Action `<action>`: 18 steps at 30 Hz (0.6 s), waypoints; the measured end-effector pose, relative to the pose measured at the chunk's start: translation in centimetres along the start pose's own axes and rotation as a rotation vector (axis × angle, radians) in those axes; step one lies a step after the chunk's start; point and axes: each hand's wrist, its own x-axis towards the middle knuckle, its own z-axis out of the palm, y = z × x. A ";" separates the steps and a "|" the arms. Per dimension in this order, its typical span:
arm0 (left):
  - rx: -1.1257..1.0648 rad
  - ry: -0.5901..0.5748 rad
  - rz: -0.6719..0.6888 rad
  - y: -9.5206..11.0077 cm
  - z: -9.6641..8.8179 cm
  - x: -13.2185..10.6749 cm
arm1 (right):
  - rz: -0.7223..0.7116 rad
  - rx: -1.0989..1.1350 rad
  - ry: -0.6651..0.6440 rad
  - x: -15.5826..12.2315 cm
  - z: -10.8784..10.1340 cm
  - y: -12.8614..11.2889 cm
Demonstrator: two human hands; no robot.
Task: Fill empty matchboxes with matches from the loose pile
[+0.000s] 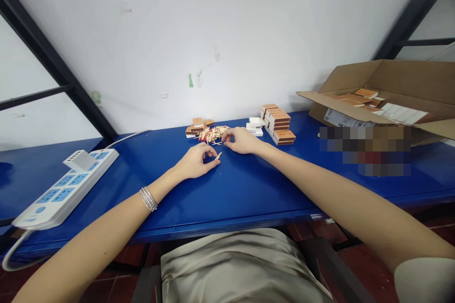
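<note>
My left hand is closed in a pinch on a few matches, held just above the blue table. Beside it, my right hand reaches to the near right edge of a loose pile of matches with red tips. Its thumb and forefinger are pinched together; what lies between them is too small to make out. Behind the pile sit several orange-brown matchboxes. Right of my right hand are white matchbox trays and a stack of matchboxes.
An open cardboard box holding more matchboxes stands at the right, with a pixelated patch in front. A white power strip with a plugged-in adapter lies at the left. The blue table meets a white wall.
</note>
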 end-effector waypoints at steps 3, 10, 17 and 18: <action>-0.017 -0.003 -0.017 0.0 0.0 0.1 | -0.003 -0.018 0.052 0.1 0.4 0.1; -0.021 0.014 -0.016 -0.3 0.1 0.3 | -0.004 -0.106 0.033 0.8 1.8 -0.8; -0.029 -0.010 0.018 -0.4 -0.4 0.2 | -0.032 -0.085 0.072 0.8 1.7 -0.4; -0.032 -0.006 0.009 -0.4 -0.4 0.2 | -0.037 -0.073 0.088 0.7 1.5 -0.4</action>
